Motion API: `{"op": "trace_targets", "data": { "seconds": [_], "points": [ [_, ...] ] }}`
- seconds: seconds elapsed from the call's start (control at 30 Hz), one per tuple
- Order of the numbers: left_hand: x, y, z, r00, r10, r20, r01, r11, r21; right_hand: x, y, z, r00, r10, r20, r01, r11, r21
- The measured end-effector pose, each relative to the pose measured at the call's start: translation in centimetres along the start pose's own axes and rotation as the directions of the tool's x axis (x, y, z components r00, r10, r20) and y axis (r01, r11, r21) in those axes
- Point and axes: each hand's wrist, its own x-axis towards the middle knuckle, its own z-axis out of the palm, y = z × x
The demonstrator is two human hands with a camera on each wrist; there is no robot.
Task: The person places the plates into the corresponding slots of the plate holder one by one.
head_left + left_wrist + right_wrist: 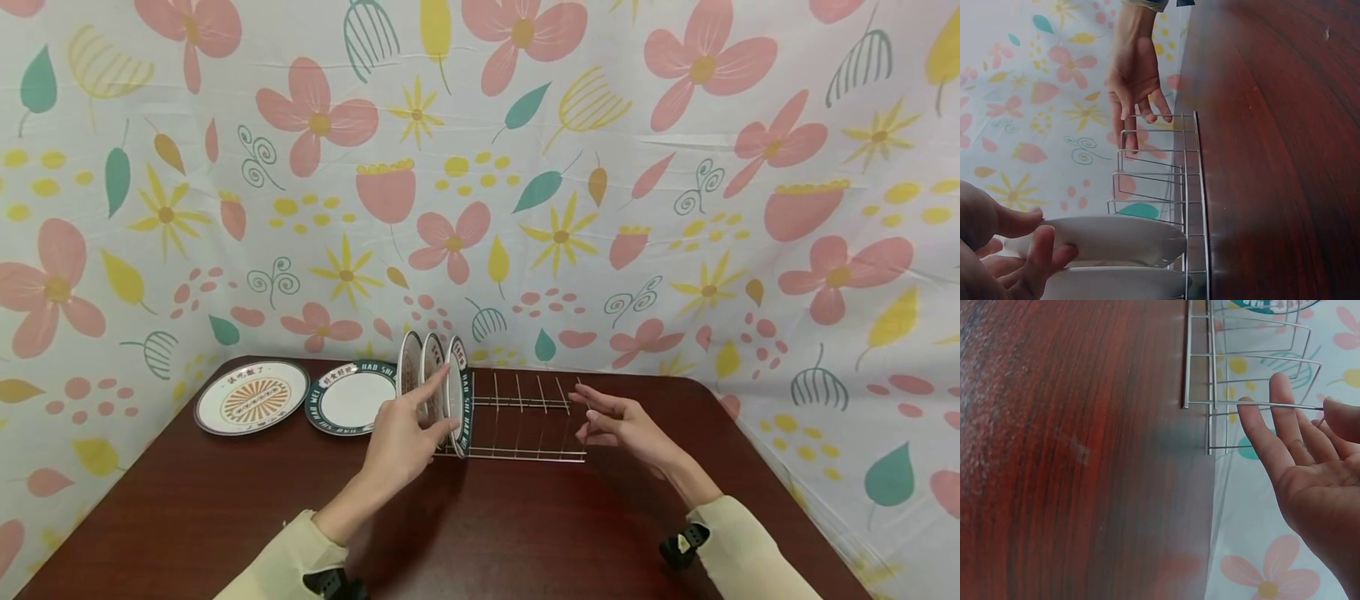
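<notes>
My left hand [401,437] pinches the rightmost upright plate [456,396], which has a dark green lettered rim, with fingers on both of its sides. That plate stands in a wire dish rack [510,455]. Close on its left, two more upright plates [408,362] lean in the rack. In the left wrist view, the held plate [1116,240] appears edge-on beside a neighbouring plate [1116,284]. At the rack's right end, my right hand [618,429] holds the end wire between thumb and fingers; the right wrist view shows the fingers [1266,434] behind that wire.
Left of the rack, a plate with an orange sunburst pattern [255,398] and a green-rimmed plate [352,400] lie flat. Several wire dividers [517,392] stand between the upright plates and my right hand. A floral cloth [480,167] hangs behind the dark red table [487,525].
</notes>
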Motion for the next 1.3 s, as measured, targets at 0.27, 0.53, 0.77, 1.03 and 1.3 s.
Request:
{"op": "trace_targets", "data": {
  "seconds": [0.27,0.53,0.77,1.03,1.3],
  "points": [
    [0.2,0.0,0.4,1.0,-0.01,-0.026,0.009,1.0,-0.025,0.0,0.0,0.0,1.0,0.0,0.001,0.0,1.0,-0.008],
    [0.2,0.2,0.2,0.999,-0.012,-0.037,0.012,1.0,-0.014,0.0,-0.1,0.0,1.0,-0.004,0.001,0.004,1.0,0.003],
    [0.0,0.3,0.2,0.999,-0.016,-0.037,0.015,1.0,-0.02,0.0,0.0,0.0,1.0,-0.002,0.002,0.002,1.0,0.007],
    [-1.4,0.2,-0.7,0.998,0.048,-0.03,-0.048,0.999,0.003,0.0,0.2,0.0,1.0,0.0,-0.001,0.0,1.0,-0.001],
    [-3.0,-1.0,-3.7,0.989,0.099,-0.11,-0.101,0.995,-0.008,-0.1,0.0,-0.1,1.0,0.007,-0.004,-0.007,1.0,-0.01]
  ]
}}
